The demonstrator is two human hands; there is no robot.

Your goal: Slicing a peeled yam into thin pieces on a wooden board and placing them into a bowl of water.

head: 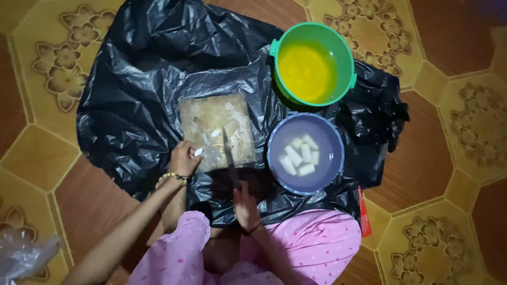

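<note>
Left hand [184, 157] pinching a small white piece [198, 152] at the cutting board's [215, 126] near-left edge. Right hand [246, 207] closed round a knife [229, 158], handle hidden in the fist, blade dim over the board. White chunks [300, 156] blurred in the purple bowl [274, 138]; green bucket [348, 58] beyond, black plastic sheet [137, 79] beneath.

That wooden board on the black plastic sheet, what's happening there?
A person sits on the floor at a wooden cutting board laid on a black plastic sheet. The left hand pinches a small white piece at the board's edge, and the right hand holds a knife with its blade across the board. Beside it, a purple bowl holds white cut pieces in water, and a green bucket holds yellowish liquid.
</note>
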